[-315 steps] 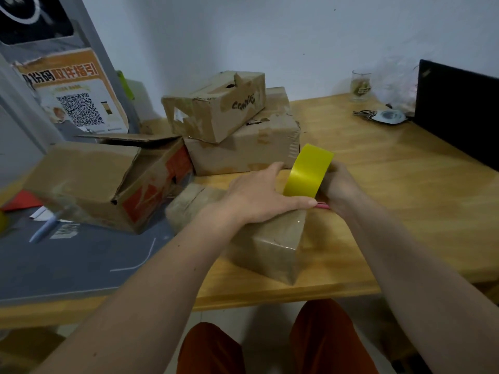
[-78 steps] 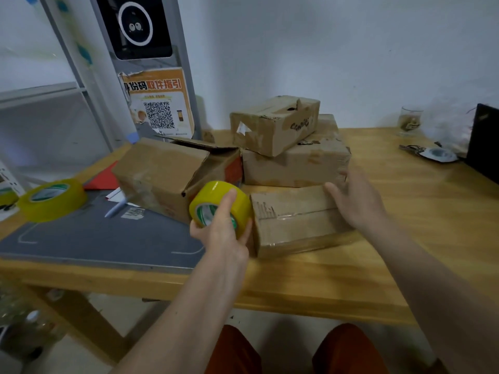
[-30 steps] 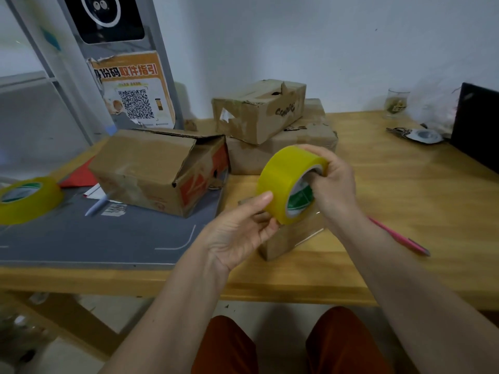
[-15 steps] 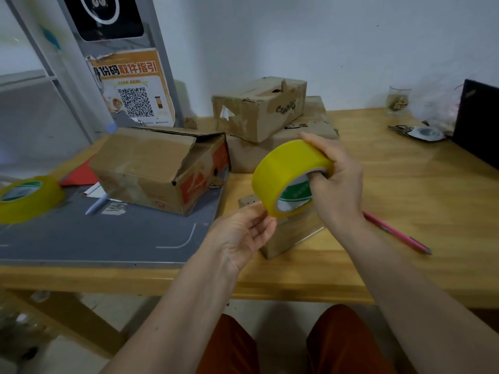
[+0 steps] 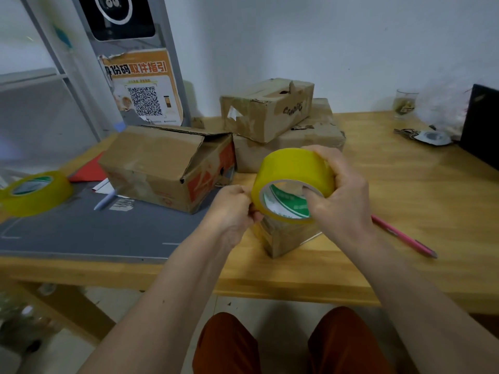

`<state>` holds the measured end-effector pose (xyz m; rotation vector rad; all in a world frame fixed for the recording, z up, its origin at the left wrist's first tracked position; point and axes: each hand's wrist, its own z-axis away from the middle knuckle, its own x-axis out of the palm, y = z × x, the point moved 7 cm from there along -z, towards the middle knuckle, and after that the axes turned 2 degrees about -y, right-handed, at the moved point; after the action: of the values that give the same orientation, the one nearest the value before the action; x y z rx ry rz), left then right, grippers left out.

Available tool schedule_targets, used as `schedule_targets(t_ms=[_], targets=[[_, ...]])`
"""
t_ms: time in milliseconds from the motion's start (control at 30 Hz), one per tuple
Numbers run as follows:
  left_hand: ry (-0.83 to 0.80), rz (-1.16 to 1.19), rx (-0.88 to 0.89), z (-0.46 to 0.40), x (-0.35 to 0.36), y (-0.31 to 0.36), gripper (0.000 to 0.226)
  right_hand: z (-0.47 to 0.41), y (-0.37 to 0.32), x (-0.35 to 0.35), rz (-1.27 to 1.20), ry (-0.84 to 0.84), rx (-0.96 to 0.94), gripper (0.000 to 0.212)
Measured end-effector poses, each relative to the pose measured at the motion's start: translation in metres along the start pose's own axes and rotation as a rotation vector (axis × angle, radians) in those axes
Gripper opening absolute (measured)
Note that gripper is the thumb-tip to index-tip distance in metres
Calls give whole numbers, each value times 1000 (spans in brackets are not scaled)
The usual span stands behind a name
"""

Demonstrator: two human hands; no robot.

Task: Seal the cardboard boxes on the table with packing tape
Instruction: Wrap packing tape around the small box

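My right hand (image 5: 343,195) grips a yellow roll of packing tape (image 5: 291,171), thumb inside its core, held above a small cardboard box (image 5: 283,238) near the table's front edge. My left hand (image 5: 232,209) pinches at the roll's left rim with its fingertips. The roll and my hands hide most of the small box. An open box with orange print (image 5: 162,166) lies to the left. Two more boxes are stacked behind, a worn one (image 5: 267,109) on top of a wider one (image 5: 318,136).
A second yellow tape roll (image 5: 35,193) sits at the far left by a grey mat (image 5: 81,230). A pink pen (image 5: 402,236) lies on the wooden table (image 5: 418,201) at right. Keys (image 5: 429,136), a glass (image 5: 405,102) and a black screen (image 5: 480,125) stand at the back right.
My right hand has tilted the roll so its core faces me. My left hand has closed from an open palm under the roll to a pinch at its rim.
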<state>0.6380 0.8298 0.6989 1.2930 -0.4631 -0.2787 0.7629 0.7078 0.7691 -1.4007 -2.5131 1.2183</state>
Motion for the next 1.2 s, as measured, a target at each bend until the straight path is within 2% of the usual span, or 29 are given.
schedule_targets(t_ms=[167,300,400,467,533,600,667,767,867,967,1100,1200], targets=[[-10,-86,-2,-8,-6,13,29,3,3,-9,68,9,132,46],[-7,-80,-68,-14,4,15,31,0,-3,-10,153,-12,215,45],[66,-87,-75,-19,-3,16,28,0,-4,-13,219,-33,262,44],[126,-207,-5,-21,-11,24,22,3,1,-13,246,-64,320,42],[141,-486,87,-21,-11,33,20,9,11,-13,231,-64,391,37],[127,-664,116,-20,-8,35,26,14,24,-16,151,-29,490,29],[102,-711,78,-25,-4,30,28,20,39,-17,-10,2,585,19],[89,-585,1,-27,-3,21,25,36,57,-6,-295,-42,734,18],[73,-501,-61,-27,-6,10,21,47,71,2,-435,-111,836,25],[99,-615,-26,-24,-9,7,25,39,80,-5,-435,-144,825,30],[81,-695,-15,-3,-6,1,22,17,76,-20,-366,-270,742,25],[74,-646,26,10,-3,2,23,2,61,-27,-204,-347,597,16]])
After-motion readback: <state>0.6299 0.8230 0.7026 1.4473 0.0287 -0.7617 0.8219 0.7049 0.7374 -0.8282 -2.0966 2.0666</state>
